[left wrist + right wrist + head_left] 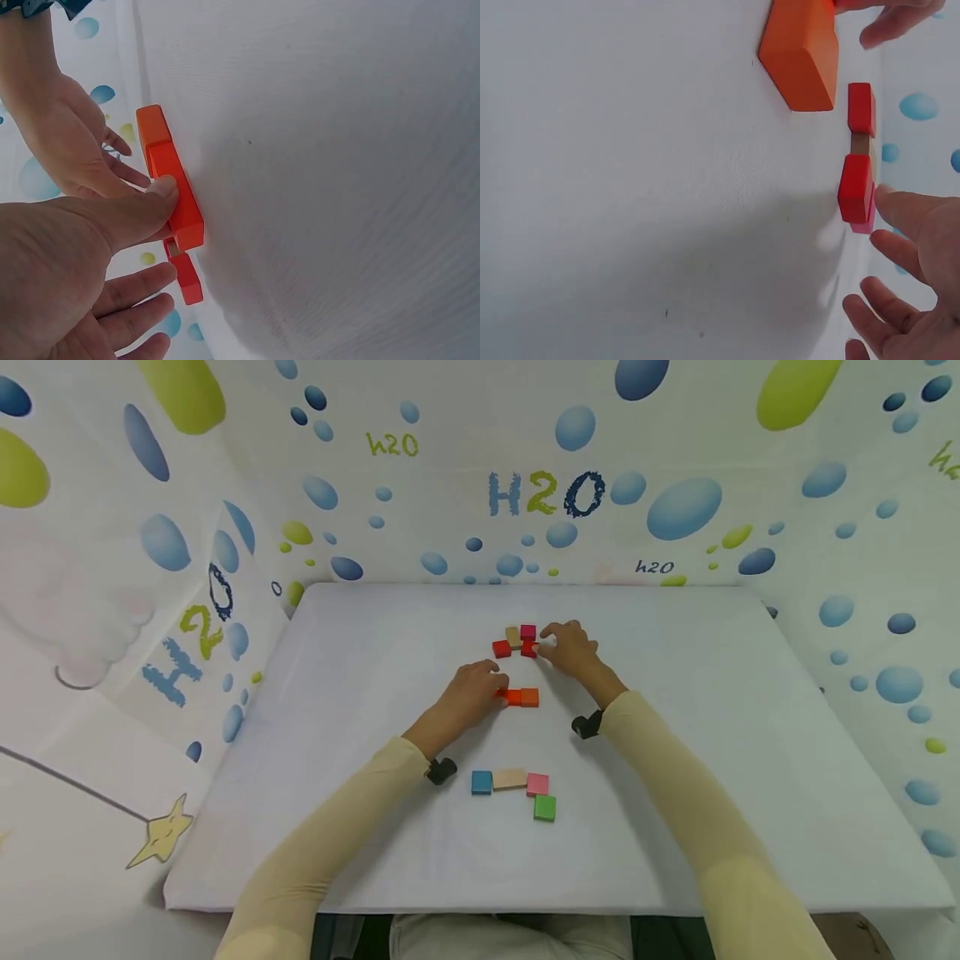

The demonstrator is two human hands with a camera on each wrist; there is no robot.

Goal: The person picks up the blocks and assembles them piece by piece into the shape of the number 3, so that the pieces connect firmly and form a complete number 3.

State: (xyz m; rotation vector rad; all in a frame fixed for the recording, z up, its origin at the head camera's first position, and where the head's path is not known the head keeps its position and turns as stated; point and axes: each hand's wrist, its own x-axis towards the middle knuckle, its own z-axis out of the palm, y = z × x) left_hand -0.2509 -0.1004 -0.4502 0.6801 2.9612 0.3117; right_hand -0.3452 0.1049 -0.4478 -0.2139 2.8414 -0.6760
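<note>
My left hand (461,695) pinches a long red-orange block (178,191) between thumb and index finger, its other fingers spread apart. End to end with that block stands an orange block (530,697), on its right. Farther back is a small cluster: a red block (501,649) at left, a plain wooden block (513,635), a crimson block (528,632) and a second red block (856,187) at right. Beside this second red block is my right hand (572,650), thumb tip right at its side and fingers loosely spread.
Closer to the table's front edge, a blue block (482,782), a flat wooden block (509,779) and a pink block (537,785) form a row. A green block (545,808) sits just below the pink one. Patterned walls border the white table (375,627) behind and at both sides.
</note>
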